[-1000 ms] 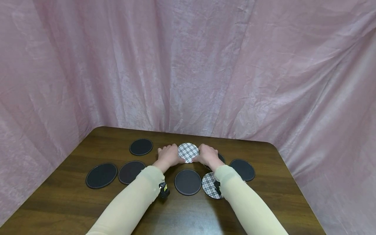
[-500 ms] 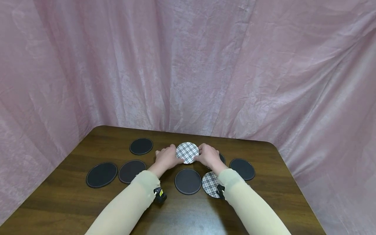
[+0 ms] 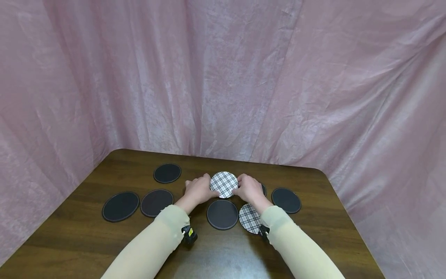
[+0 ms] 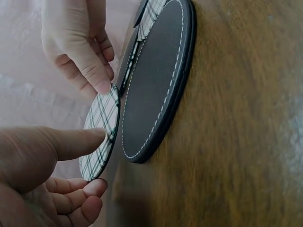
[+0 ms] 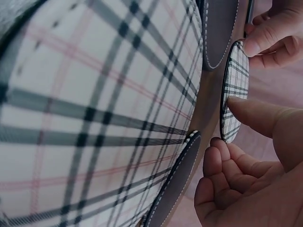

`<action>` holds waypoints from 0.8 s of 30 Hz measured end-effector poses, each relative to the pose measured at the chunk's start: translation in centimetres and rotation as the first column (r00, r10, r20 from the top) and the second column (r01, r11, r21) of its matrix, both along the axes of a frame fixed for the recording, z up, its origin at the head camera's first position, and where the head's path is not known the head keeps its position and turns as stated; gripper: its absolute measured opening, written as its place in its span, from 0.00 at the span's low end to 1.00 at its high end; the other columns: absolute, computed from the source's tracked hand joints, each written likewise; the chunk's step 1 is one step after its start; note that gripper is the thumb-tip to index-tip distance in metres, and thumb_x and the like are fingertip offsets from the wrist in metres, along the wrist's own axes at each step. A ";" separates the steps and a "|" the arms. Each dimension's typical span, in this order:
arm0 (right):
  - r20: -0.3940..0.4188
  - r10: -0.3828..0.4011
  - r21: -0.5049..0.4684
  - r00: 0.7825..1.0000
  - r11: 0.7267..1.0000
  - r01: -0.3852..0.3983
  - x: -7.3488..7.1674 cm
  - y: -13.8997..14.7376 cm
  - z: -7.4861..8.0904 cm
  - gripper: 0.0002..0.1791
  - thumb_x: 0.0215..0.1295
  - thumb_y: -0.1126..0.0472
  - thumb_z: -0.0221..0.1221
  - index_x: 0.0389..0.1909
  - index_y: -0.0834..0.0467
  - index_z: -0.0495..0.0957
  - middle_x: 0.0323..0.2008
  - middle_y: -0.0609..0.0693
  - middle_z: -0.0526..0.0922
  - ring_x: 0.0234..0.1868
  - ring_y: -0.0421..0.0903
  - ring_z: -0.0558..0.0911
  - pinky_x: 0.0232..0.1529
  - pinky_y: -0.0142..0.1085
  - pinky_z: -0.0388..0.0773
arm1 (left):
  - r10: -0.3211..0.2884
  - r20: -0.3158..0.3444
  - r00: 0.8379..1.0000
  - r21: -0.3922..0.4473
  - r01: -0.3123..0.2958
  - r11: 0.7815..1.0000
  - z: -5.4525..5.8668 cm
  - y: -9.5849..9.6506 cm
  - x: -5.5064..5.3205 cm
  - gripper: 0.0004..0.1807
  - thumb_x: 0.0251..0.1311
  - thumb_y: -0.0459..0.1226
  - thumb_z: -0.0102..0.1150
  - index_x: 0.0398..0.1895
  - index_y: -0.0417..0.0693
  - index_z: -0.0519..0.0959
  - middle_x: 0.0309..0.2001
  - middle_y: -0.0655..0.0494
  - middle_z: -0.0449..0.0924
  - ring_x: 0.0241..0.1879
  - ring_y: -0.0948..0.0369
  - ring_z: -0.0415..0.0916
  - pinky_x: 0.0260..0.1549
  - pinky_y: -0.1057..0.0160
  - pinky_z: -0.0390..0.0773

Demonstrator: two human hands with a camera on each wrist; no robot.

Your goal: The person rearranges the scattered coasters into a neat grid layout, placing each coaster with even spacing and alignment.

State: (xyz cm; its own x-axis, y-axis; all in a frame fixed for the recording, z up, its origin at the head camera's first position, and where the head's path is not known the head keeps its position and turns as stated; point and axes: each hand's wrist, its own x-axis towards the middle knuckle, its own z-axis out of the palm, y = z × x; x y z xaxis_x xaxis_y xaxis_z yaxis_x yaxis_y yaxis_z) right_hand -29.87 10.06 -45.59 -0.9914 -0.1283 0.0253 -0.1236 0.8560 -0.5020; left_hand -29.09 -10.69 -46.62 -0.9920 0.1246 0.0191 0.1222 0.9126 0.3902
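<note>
A round coaster with white-and-black plaid [image 3: 224, 184] is held between both hands at the far middle of the table. My left hand [image 3: 198, 190] pinches its left edge, thumb on the plaid face and fingers at the rim. On the opposite edge, my right hand [image 3: 250, 189] pinches it the same way. In the left wrist view the coaster [image 4: 100, 137] looks tilted and slightly apart from the table. Just nearer the body lies a dark coaster [image 3: 222, 214] with pale stitching. Below the right wrist, another plaid coaster [image 3: 249, 218] is partly covered by the sleeve.
Dark coasters lie at the left: a far one [image 3: 167, 173], a middle one [image 3: 156, 203] and an outer one [image 3: 120, 206]. Another dark coaster [image 3: 286, 200] is at right, and one [image 3: 263, 189] is mostly hidden behind the right hand. A pink curtain [image 3: 223, 77] hangs behind the wooden table [image 3: 87, 240].
The plaid coaster between the hands looks slightly larger and has come a little toward the body. Both hands have shifted slightly with it; the other coasters stay put.
</note>
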 end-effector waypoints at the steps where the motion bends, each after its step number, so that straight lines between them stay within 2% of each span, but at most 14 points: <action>1: -0.001 0.002 0.004 1.000 1.000 -0.002 0.0 0.0 -0.2 0.25 0.65 0.56 0.79 0.57 0.64 0.84 0.47 0.53 0.90 0.51 0.54 0.86 0.61 0.54 0.77 | 0.001 0.002 1.000 -0.001 -0.001 1.000 -0.1 0.0 0.0 0.31 0.62 0.54 0.81 0.51 0.40 0.79 0.42 0.47 0.88 0.48 0.45 0.85 0.56 0.37 0.69; 6: -0.012 0.007 0.017 1.000 1.000 -0.007 -0.2 0.3 -0.9 0.24 0.64 0.57 0.79 0.55 0.64 0.85 0.46 0.53 0.90 0.49 0.53 0.87 0.58 0.52 0.79 | 0.001 0.005 1.000 -0.006 -0.001 1.000 -0.5 0.3 0.0 0.31 0.61 0.54 0.82 0.50 0.40 0.79 0.42 0.47 0.88 0.47 0.44 0.85 0.55 0.37 0.69; 12: 0.006 0.009 -0.013 1.000 1.000 -0.009 -0.4 0.6 -1.0 0.25 0.63 0.57 0.79 0.56 0.65 0.85 0.47 0.55 0.90 0.50 0.55 0.87 0.58 0.52 0.80 | 0.004 0.009 1.000 -0.008 -0.004 1.000 -0.8 0.6 -0.2 0.32 0.62 0.54 0.82 0.52 0.40 0.79 0.42 0.46 0.87 0.48 0.44 0.84 0.55 0.38 0.68; 17: 0.000 0.025 -0.025 1.000 0.999 -0.025 -1.3 1.1 -2.0 0.26 0.61 0.55 0.80 0.55 0.63 0.86 0.44 0.52 0.90 0.47 0.53 0.87 0.55 0.52 0.81 | 0.004 -0.005 1.000 -0.021 -0.004 1.000 -0.7 0.7 -0.2 0.33 0.60 0.53 0.83 0.53 0.38 0.80 0.43 0.45 0.88 0.47 0.44 0.85 0.53 0.39 0.68; 24: 0.018 0.019 -0.018 1.000 1.000 -0.018 -0.6 0.8 -1.0 0.25 0.63 0.56 0.79 0.55 0.64 0.86 0.47 0.54 0.90 0.50 0.54 0.87 0.57 0.53 0.80 | 0.002 -0.019 1.000 -0.039 -0.002 0.999 -0.7 0.8 -0.3 0.33 0.59 0.54 0.83 0.53 0.38 0.80 0.43 0.45 0.88 0.47 0.44 0.85 0.51 0.41 0.69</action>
